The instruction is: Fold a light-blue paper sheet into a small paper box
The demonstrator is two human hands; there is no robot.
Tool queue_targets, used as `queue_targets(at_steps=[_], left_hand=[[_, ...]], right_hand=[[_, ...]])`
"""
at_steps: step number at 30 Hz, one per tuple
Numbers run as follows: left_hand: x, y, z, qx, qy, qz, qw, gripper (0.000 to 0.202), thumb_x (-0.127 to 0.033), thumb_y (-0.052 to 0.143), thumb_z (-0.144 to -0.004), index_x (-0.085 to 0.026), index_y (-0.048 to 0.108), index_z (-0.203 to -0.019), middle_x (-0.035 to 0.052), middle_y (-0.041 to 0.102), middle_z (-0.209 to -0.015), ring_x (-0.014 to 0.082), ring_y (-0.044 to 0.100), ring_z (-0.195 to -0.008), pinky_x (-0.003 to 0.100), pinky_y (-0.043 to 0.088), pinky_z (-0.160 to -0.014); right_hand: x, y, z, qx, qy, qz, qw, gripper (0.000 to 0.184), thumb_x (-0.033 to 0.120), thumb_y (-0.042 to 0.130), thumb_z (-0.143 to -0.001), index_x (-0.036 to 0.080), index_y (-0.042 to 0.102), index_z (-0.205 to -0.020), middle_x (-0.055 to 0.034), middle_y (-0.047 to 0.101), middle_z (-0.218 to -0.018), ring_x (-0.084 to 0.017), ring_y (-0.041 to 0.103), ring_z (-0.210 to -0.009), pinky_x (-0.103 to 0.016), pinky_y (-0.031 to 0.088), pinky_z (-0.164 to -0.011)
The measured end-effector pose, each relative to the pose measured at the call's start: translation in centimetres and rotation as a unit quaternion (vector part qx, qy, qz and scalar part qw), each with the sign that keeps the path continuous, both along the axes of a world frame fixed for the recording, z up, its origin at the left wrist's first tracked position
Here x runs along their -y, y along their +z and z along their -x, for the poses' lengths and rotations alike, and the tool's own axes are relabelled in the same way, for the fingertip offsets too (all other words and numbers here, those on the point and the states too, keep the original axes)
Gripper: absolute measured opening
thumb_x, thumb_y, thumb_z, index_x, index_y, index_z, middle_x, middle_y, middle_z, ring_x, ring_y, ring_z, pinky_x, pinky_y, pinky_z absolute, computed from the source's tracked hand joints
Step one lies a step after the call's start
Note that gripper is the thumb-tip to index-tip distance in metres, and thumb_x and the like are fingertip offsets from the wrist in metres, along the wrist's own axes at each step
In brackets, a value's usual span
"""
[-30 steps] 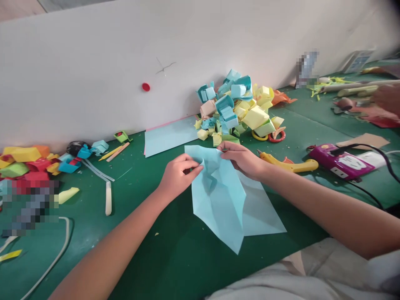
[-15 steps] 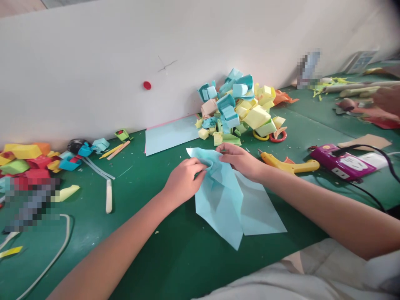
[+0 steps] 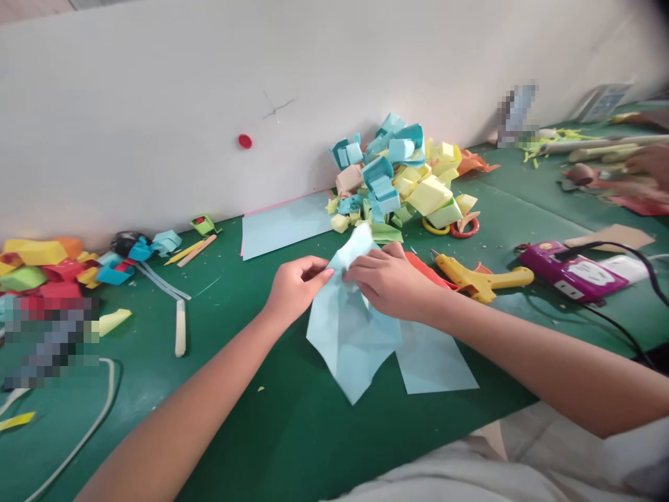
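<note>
A creased sheet of light blue paper [image 3: 355, 348] hangs between my hands above the green table, its lower end cut to a point. My left hand [image 3: 295, 289] pinches its left edge between thumb and fingers. Across the upper part of the sheet, my right hand [image 3: 384, 279] grips the paper with curled fingers; their tips are partly hidden. Under it, to the right, a second flat blue sheet [image 3: 436, 362] lies on the table.
Behind my hands stands a heap of folded paper pieces [image 3: 397, 167], with scissors [image 3: 465, 226] beside it. A yellow glue gun [image 3: 486, 277] and a purple power strip [image 3: 575, 272] with black cable lie to the right. At left are coloured paper boxes [image 3: 47, 268] and a glue stick [image 3: 180, 328].
The held blue sheet has turned and spread flatter, its lower point shifting left. My right hand has moved down and left across it, uncovering something red behind.
</note>
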State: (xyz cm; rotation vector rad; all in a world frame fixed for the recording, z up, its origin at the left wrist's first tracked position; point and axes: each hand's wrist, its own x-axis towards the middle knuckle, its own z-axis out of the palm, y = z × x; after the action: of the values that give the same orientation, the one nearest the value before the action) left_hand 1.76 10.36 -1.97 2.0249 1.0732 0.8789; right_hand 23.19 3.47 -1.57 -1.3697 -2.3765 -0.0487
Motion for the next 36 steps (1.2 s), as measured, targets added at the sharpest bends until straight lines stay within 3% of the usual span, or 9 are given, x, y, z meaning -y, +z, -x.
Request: queue_targets(at_steps=[8, 14, 19, 22, 24, 26, 31, 36], left_hand=[[-0.4, -0.1, 0.2, -0.061, -0.031, -0.015, 0.998, 0.018, -0.036, 0.057, -0.093, -0.02, 0.065, -0.095, 0.0016, 0.073, -0.09, 0.018, 0.067, -0.081, 0.027, 0.052, -0.071], [1.1, 0.4, -0.4, -0.175, -0.021, -0.082, 0.981, 0.007, -0.028, 0.057, -0.091, -0.023, 0.061, -0.091, -0.0021, 0.063, -0.073, 0.0166, 0.059, -0.066, 0.027, 0.04, -0.062], [2.2, 0.9, -1.0, -0.263, 0.002, -0.134, 0.955, 0.006, -0.019, 0.051, -0.092, -0.022, 0.056, -0.093, 0.0004, 0.058, -0.074, 0.0188, 0.054, -0.062, 0.029, 0.028, -0.055], [2.3, 0.7, -1.0, -0.297, 0.017, -0.151, 0.943, 0.004, -0.017, 0.053, -0.091, -0.022, 0.053, -0.089, -0.001, 0.052, -0.068, 0.0186, 0.049, -0.055, 0.03, 0.022, -0.051], [2.3, 0.6, -1.0, -0.306, 0.01, -0.164, 0.938, 0.011, -0.019, 0.056, -0.092, -0.022, 0.051, -0.083, -0.0006, 0.052, -0.069, 0.0188, 0.05, -0.059, 0.029, 0.023, -0.052], [2.3, 0.6, -1.0, -0.31, -0.003, -0.177, 0.934, 0.019, -0.021, 0.057, -0.093, -0.022, 0.049, -0.077, 0.0007, 0.054, -0.073, 0.019, 0.053, -0.065, 0.029, 0.025, -0.054], [2.4, 0.9, -1.1, -0.31, -0.02, -0.177, 0.934, 0.026, -0.021, 0.059, -0.093, -0.021, 0.049, -0.07, -0.0011, 0.051, -0.066, 0.0173, 0.052, -0.061, 0.029, 0.028, -0.053], [2.6, 1.2, -1.4, -0.288, -0.064, -0.16, 0.942, 0.012, -0.019, 0.067, -0.089, -0.021, 0.064, -0.077, -0.0015, 0.061, -0.078, 0.0153, 0.06, -0.069, 0.027, 0.041, -0.06]], right_hand=[[-0.4, -1.0, -0.2, -0.038, 0.004, 0.057, 0.998, 0.048, 0.013, 0.043, -0.093, 0.02, 0.055, -0.138, -0.0115, 0.067, -0.119, -0.029, 0.058, -0.108, -0.041, 0.032, -0.083], [-0.5, -1.1, -0.4, -0.037, -0.008, 0.051, 0.998, 0.045, 0.014, 0.048, -0.089, 0.031, 0.065, -0.128, -0.0086, 0.061, -0.13, -0.033, 0.052, -0.112, -0.047, 0.037, -0.088], [-1.2, -1.4, -1.1, -0.136, -0.116, 0.003, 0.984, 0.046, 0.022, 0.058, -0.084, 0.023, 0.055, -0.13, -0.0162, 0.047, -0.137, -0.038, 0.041, -0.128, -0.054, 0.037, -0.103], [-1.6, -1.6, -1.5, -0.206, -0.151, 0.067, 0.965, 0.06, 0.027, 0.064, -0.08, 0.02, 0.044, -0.136, -0.0183, 0.043, -0.136, -0.036, 0.045, -0.128, -0.054, 0.043, -0.101], [-1.7, -1.7, -1.6, -0.252, -0.152, 0.14, 0.945, 0.065, 0.031, 0.065, -0.08, 0.022, 0.039, -0.138, -0.0167, 0.046, -0.133, -0.033, 0.053, -0.119, -0.049, 0.049, -0.094], [-1.5, -1.6, -1.4, -0.27, -0.133, 0.164, 0.94, 0.065, 0.031, 0.065, -0.082, 0.025, 0.038, -0.14, -0.0137, 0.049, -0.129, -0.03, 0.055, -0.116, -0.046, 0.052, -0.091], [-0.5, -1.4, -0.6, -0.144, -0.065, 0.047, 0.986, 0.048, 0.023, 0.065, -0.083, 0.032, 0.057, -0.13, -0.0118, 0.04, -0.141, -0.037, 0.043, -0.128, -0.055, 0.046, -0.102], [-0.5, -1.7, -0.3, -0.096, -0.041, 0.013, 0.994, 0.035, 0.02, 0.064, -0.086, 0.028, 0.069, -0.119, -0.0137, 0.038, -0.148, -0.042, 0.037, -0.132, -0.061, 0.044, -0.103]])
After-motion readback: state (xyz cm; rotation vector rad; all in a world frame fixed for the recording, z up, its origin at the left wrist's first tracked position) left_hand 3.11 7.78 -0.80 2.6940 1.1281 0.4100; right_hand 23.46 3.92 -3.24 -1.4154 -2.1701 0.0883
